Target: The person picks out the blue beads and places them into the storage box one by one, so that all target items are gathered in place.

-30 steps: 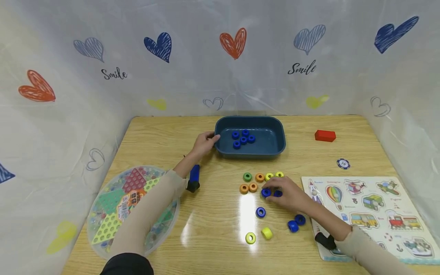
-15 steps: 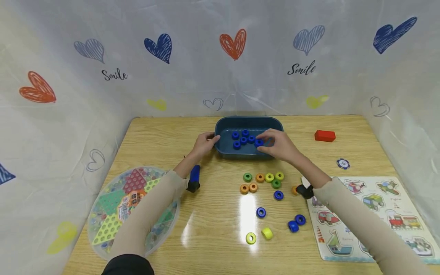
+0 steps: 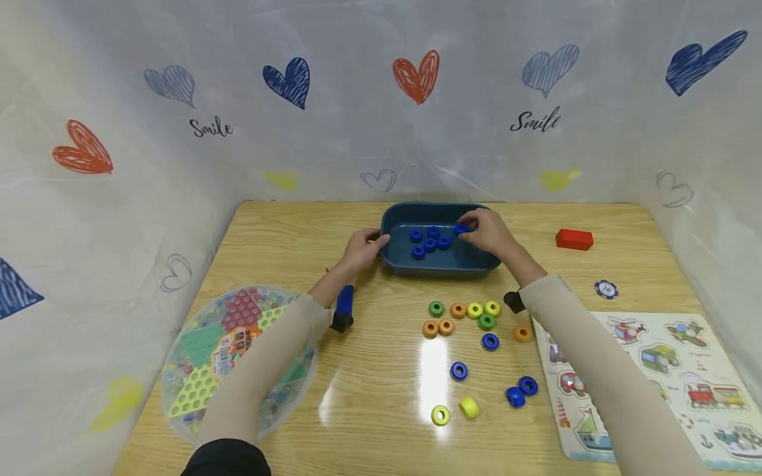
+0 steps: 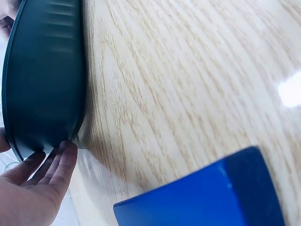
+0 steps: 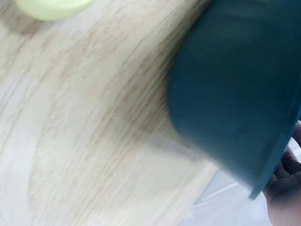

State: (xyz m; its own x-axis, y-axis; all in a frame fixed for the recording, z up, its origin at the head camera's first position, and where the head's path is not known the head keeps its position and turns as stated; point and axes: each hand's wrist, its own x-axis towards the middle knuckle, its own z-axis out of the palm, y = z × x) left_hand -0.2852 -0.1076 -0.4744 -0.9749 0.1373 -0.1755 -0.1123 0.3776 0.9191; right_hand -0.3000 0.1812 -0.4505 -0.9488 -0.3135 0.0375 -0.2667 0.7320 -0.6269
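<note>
On the wooden table [image 3: 381, 383], the dark blue-green tub [image 3: 440, 272] sits near the far edge. My left hand [image 3: 360, 248] grips the tub's left end, thumb at the rim and the other fingers close together against the outer wall, with just the plastic between. My right hand [image 3: 493, 234] reaches in over the right end, thumb and fingertips drawn narrow, pinching one blue ring [image 3: 461, 229]; whether it touches the floor, I can't tell. Five more rings [image 3: 430, 245] lie inside, left of it.
</note>
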